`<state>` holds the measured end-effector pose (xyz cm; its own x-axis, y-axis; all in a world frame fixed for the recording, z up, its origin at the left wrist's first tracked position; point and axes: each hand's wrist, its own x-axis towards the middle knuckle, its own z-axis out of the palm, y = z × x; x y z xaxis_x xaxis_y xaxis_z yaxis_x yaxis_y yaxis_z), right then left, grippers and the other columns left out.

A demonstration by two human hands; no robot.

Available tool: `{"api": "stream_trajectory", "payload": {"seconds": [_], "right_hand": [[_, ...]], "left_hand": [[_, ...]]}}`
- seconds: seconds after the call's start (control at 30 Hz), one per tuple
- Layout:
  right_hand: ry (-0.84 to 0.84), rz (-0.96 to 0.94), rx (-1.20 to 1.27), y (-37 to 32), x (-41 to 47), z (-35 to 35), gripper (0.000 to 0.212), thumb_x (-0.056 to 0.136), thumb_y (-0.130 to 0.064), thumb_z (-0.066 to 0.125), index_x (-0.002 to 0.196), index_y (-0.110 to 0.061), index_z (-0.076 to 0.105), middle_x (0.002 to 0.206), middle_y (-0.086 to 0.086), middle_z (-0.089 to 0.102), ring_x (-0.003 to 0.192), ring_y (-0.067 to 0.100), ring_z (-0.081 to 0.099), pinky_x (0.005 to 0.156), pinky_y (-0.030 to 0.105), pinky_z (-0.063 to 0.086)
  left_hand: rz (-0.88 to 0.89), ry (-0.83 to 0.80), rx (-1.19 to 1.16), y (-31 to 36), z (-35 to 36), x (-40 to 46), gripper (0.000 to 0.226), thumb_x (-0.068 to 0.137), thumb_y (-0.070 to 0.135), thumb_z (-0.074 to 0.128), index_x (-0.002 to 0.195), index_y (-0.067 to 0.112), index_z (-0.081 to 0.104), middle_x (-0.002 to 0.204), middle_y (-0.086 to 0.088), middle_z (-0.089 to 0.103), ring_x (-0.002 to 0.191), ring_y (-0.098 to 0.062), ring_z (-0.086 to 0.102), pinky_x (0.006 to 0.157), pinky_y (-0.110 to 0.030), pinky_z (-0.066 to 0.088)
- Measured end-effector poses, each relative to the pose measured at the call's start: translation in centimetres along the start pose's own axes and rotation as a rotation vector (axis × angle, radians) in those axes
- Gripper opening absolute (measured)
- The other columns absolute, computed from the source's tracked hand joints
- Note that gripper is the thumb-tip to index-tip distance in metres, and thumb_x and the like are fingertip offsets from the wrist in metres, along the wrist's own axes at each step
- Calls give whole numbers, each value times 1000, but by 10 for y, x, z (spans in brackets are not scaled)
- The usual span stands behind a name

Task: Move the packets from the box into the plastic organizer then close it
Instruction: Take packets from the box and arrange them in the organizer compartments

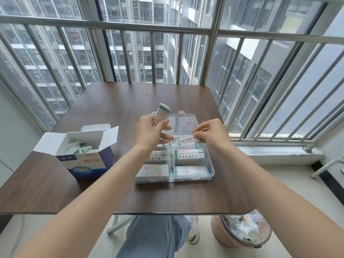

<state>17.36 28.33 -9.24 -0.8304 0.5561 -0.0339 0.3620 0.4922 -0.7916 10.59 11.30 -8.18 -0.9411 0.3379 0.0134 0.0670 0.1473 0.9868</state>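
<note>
A clear plastic organizer [210, 171] lies open on the brown table [167, 198], its lid [184, 120] laid flat behind it. Stacks of white-and-green packets [189, 155] fill its front and middle compartments. My left hand [150, 133] grips an upright bundle of packets [161, 112] above the organizer's back left. My right hand [212, 133] pinches a single packet [186, 140] by its end, holding it over the back right compartment. The blue-and-white cardboard box [87, 162] stands open on the left with several packets [81, 148] inside.
A metal railing and windows [186, 53] close off the table's far side. Under the table's right front corner stands a pink waste bin [242, 231] with rubbish. My knee in jeans [152, 237] shows below the front edge.
</note>
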Motion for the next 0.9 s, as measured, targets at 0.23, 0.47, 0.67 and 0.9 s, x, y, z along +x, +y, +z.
{"api": "stream_trajectory", "payload": {"seconds": [0.23, 0.47, 0.67, 0.9], "right_hand": [[-71, -168, -511, -9, -6, 17, 12, 81, -10, 65, 83, -18, 73, 94, 3, 69, 92, 23, 62, 71, 28, 44], [-75, -218, -668, -13, -4, 20, 20, 79, -5, 64, 85, -21, 76, 91, 5, 69, 96, 24, 59, 67, 28, 41], [-126, -443, -929, -23, -3, 18, 15, 83, -17, 65, 91, -27, 73, 103, -3, 66, 107, 20, 51, 80, 30, 30], [-94, -272, -213, -25, -9, -3, 14, 89, -17, 63, 98, -14, 73, 90, -3, 71, 80, 9, 62, 80, 24, 47]], "left_hand": [[-1, -27, 28, 0, -2, -3, 15, 93, 19, 58, 107, 12, 60, 87, -6, 71, 55, -20, 69, 52, -27, 56], [-8, -140, 28, -1, -2, -5, 13, 94, 16, 56, 105, 11, 60, 82, -5, 70, 53, -14, 66, 52, -24, 55], [19, -177, 173, -4, 8, -11, 11, 95, 19, 54, 99, 10, 59, 69, 1, 63, 46, -8, 52, 55, -26, 49], [-146, -234, 48, 8, 6, -14, 30, 100, 22, 33, 84, 12, 56, 63, 0, 43, 49, -9, 33, 44, -17, 28]]}}
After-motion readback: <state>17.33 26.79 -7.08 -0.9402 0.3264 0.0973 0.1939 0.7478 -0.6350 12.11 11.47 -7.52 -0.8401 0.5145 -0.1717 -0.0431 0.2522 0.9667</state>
